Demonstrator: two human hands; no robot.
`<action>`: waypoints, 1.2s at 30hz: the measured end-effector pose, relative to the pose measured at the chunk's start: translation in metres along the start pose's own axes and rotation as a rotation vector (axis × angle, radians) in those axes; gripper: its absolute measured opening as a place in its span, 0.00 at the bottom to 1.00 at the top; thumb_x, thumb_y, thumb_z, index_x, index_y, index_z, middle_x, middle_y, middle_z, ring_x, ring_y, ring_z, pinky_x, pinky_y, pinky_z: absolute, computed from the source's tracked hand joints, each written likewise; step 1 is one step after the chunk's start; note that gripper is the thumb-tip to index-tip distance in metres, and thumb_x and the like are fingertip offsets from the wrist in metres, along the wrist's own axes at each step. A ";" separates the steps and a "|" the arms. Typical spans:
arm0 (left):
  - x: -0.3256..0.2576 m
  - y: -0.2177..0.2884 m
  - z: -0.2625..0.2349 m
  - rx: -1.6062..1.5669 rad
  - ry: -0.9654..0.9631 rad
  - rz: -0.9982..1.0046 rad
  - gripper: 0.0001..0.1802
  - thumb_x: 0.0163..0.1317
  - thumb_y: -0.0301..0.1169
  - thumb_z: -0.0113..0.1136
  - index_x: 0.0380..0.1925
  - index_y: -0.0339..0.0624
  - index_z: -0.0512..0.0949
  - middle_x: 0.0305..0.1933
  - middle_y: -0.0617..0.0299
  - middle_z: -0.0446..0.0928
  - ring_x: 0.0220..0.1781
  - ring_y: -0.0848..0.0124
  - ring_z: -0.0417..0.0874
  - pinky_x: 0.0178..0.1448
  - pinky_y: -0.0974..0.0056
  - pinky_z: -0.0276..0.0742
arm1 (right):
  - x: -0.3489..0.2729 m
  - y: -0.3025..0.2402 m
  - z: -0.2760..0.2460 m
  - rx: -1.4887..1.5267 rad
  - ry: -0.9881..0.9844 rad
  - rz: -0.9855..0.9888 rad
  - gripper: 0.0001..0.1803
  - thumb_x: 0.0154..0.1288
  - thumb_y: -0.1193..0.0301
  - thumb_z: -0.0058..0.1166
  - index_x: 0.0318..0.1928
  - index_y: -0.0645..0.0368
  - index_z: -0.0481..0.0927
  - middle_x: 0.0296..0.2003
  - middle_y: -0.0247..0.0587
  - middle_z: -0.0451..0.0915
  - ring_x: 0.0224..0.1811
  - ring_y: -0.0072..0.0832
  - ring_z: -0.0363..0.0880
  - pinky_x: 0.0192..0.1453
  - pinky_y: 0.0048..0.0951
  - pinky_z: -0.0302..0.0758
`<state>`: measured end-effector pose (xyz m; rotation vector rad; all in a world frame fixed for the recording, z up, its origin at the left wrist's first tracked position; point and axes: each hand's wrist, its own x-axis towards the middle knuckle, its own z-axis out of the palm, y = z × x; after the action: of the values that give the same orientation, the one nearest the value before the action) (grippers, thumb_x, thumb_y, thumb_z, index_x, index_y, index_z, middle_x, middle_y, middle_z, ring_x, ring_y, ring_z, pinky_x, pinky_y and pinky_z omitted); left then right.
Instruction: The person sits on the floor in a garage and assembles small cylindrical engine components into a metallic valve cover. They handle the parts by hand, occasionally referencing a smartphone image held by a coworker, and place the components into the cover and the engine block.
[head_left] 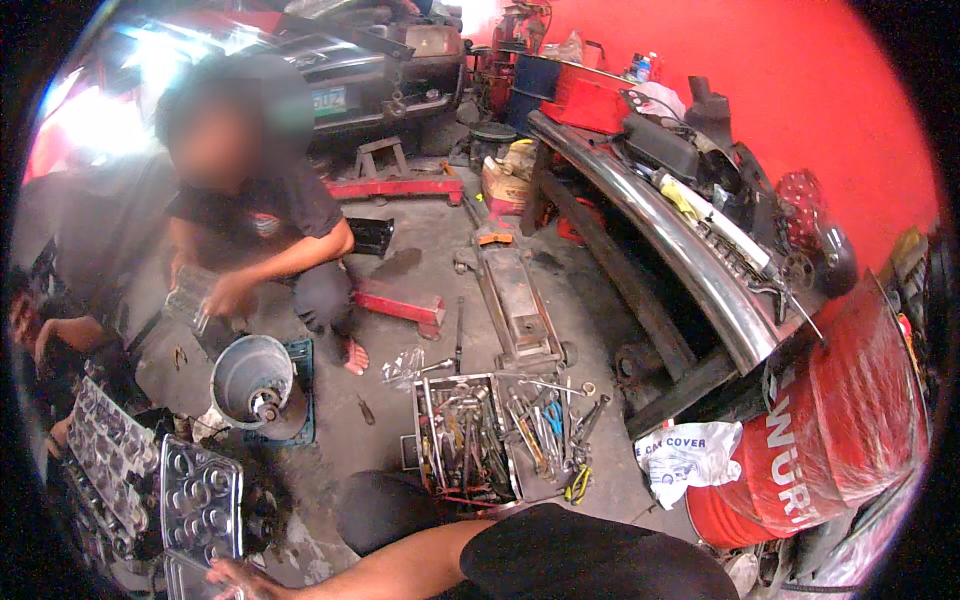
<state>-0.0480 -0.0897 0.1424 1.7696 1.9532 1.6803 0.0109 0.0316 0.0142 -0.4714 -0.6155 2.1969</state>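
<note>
My right forearm reaches across the lower edge to the left, and my right hand (245, 580) is at the bottom left, cut off by the frame edge. Its fingers look stretched out, at the rim of a grey metal part (185, 574); whether they touch it is unclear. Just beyond lies a metal engine part with rows of round openings (203, 495). Left of that is a cylinder head (110, 450). My left hand is out of sight. A tray of wrenches and other hand tools (420, 430) lies in front of my dark-clothed knee (390, 510).
A crouching person (265, 215) holds a metal part (192, 295) above a grey bucket (222, 385); another person (75, 290) is at far left. A floor jack (515, 300), chrome bumper (660, 235) and red drum (820, 430) stand ahead and right.
</note>
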 end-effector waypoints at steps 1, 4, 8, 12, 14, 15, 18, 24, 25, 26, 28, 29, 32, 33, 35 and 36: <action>-0.004 0.005 0.006 -0.099 -0.077 -0.085 0.34 0.68 0.55 0.52 0.57 0.33 0.71 0.39 0.46 0.81 0.38 0.56 0.83 0.43 0.56 0.82 | -0.002 0.002 0.002 -0.012 0.003 -0.060 0.48 0.66 0.33 0.35 0.74 0.55 0.51 0.71 0.44 0.60 0.54 0.44 0.77 0.50 0.52 0.78; -0.014 0.013 0.021 -0.366 -0.268 -0.344 0.34 0.68 0.56 0.51 0.57 0.34 0.71 0.39 0.46 0.81 0.38 0.56 0.83 0.43 0.56 0.82 | -0.004 -0.009 0.004 -0.073 -0.068 0.033 0.48 0.66 0.33 0.33 0.75 0.50 0.46 0.71 0.45 0.59 0.52 0.42 0.79 0.49 0.49 0.81; -0.019 -0.001 0.027 -0.703 -0.407 -0.659 0.35 0.68 0.57 0.50 0.58 0.34 0.70 0.39 0.46 0.81 0.37 0.57 0.83 0.42 0.57 0.82 | -0.006 -0.029 0.000 -0.087 -0.124 0.092 0.46 0.68 0.34 0.32 0.76 0.49 0.45 0.71 0.47 0.59 0.50 0.42 0.80 0.50 0.49 0.81; 0.000 -0.033 0.022 -0.865 -0.449 -0.886 0.36 0.68 0.58 0.48 0.58 0.34 0.69 0.39 0.47 0.81 0.37 0.57 0.83 0.41 0.57 0.82 | -0.017 -0.058 -0.011 -0.177 -0.113 0.134 0.45 0.69 0.34 0.28 0.75 0.52 0.50 0.68 0.52 0.63 0.47 0.42 0.82 0.57 0.52 0.78; 0.014 -0.050 0.014 -0.908 -0.469 -0.966 0.36 0.68 0.58 0.48 0.59 0.35 0.69 0.39 0.47 0.81 0.36 0.57 0.83 0.41 0.57 0.82 | 0.001 -0.060 -0.018 -0.205 -0.050 0.108 0.46 0.68 0.33 0.29 0.74 0.52 0.51 0.65 0.54 0.67 0.49 0.43 0.81 0.57 0.51 0.77; 0.023 -0.057 0.011 -0.931 -0.477 -1.006 0.37 0.68 0.59 0.47 0.59 0.35 0.69 0.39 0.47 0.81 0.36 0.58 0.83 0.41 0.57 0.82 | 0.009 -0.050 -0.027 -0.187 -0.013 0.060 0.46 0.68 0.33 0.29 0.74 0.52 0.51 0.63 0.55 0.69 0.51 0.44 0.80 0.56 0.51 0.77; 0.059 -0.060 -0.005 -0.924 -0.487 -1.101 0.37 0.68 0.60 0.46 0.59 0.35 0.68 0.39 0.47 0.81 0.36 0.58 0.83 0.40 0.57 0.82 | 0.015 -0.040 -0.026 -0.083 -0.037 -0.139 0.46 0.69 0.34 0.31 0.74 0.54 0.52 0.59 0.56 0.73 0.57 0.48 0.76 0.56 0.51 0.77; 0.144 -0.030 -0.037 -0.874 -0.583 -1.287 0.40 0.67 0.65 0.40 0.60 0.39 0.66 0.42 0.52 0.80 0.34 0.62 0.81 0.36 0.58 0.81 | -0.041 -0.142 0.084 0.106 0.231 -0.094 0.44 0.68 0.35 0.38 0.72 0.54 0.58 0.60 0.57 0.72 0.60 0.48 0.74 0.50 0.50 0.80; 0.159 -0.010 -0.039 -0.987 -0.538 -1.426 0.40 0.67 0.65 0.41 0.59 0.39 0.67 0.41 0.54 0.80 0.32 0.62 0.80 0.35 0.58 0.80 | -0.050 -0.148 0.097 0.124 0.243 -0.150 0.44 0.68 0.36 0.39 0.72 0.54 0.58 0.59 0.57 0.72 0.58 0.46 0.76 0.49 0.49 0.81; 0.172 -0.030 -0.046 -0.651 -0.683 -1.264 0.39 0.66 0.66 0.43 0.59 0.43 0.68 0.40 0.59 0.79 0.32 0.63 0.78 0.34 0.60 0.78 | -0.068 -0.170 0.119 0.158 0.287 -0.195 0.41 0.69 0.38 0.40 0.71 0.54 0.59 0.59 0.57 0.73 0.53 0.45 0.79 0.48 0.49 0.82; 0.212 -0.007 -0.062 -1.233 -0.491 -2.032 0.37 0.64 0.65 0.46 0.60 0.49 0.69 0.46 0.60 0.78 0.40 0.62 0.76 0.41 0.58 0.75 | -0.094 -0.203 0.158 0.220 0.279 -0.266 0.35 0.70 0.47 0.45 0.68 0.56 0.64 0.58 0.55 0.74 0.49 0.42 0.81 0.46 0.46 0.82; 0.209 -0.059 -0.086 -1.633 -1.005 -2.007 0.36 0.64 0.65 0.47 0.61 0.51 0.69 0.49 0.60 0.77 0.43 0.62 0.75 0.44 0.57 0.74 | -0.105 -0.213 0.172 0.248 0.262 -0.292 0.30 0.71 0.52 0.49 0.65 0.58 0.66 0.57 0.54 0.74 0.48 0.41 0.81 0.44 0.44 0.83; 0.254 0.037 -0.086 -0.762 -1.048 -1.350 0.35 0.65 0.65 0.46 0.60 0.53 0.71 0.50 0.62 0.77 0.42 0.60 0.74 0.47 0.56 0.73 | -0.156 -0.262 0.227 0.026 0.404 -0.302 0.34 0.71 0.43 0.42 0.69 0.46 0.64 0.56 0.46 0.77 0.48 0.33 0.82 0.48 0.39 0.83; 0.247 0.010 -0.091 -0.594 -0.951 -1.236 0.34 0.66 0.64 0.44 0.60 0.51 0.71 0.49 0.59 0.77 0.42 0.58 0.74 0.46 0.53 0.74 | -0.163 -0.273 0.240 0.155 0.428 -0.222 0.33 0.71 0.44 0.42 0.70 0.47 0.64 0.57 0.46 0.77 0.49 0.33 0.81 0.47 0.38 0.84; 0.269 0.018 -0.106 -0.680 -0.970 -1.525 0.33 0.69 0.61 0.43 0.59 0.47 0.71 0.48 0.57 0.76 0.39 0.61 0.75 0.41 0.58 0.75 | -0.176 -0.284 0.261 0.010 0.452 -0.378 0.33 0.71 0.45 0.43 0.69 0.49 0.64 0.59 0.44 0.75 0.51 0.33 0.80 0.47 0.37 0.84; 0.270 0.049 -0.102 -0.680 -0.981 -1.491 0.32 0.70 0.60 0.43 0.59 0.46 0.71 0.47 0.57 0.76 0.39 0.61 0.75 0.40 0.59 0.75 | -0.182 -0.290 0.271 -0.063 0.465 -0.422 0.33 0.71 0.46 0.44 0.69 0.50 0.64 0.60 0.42 0.74 0.54 0.33 0.79 0.47 0.37 0.84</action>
<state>-0.1742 0.0253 0.3804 0.3289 1.2173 0.5405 0.1561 -0.0180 0.4228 -0.7789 -0.4768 1.5999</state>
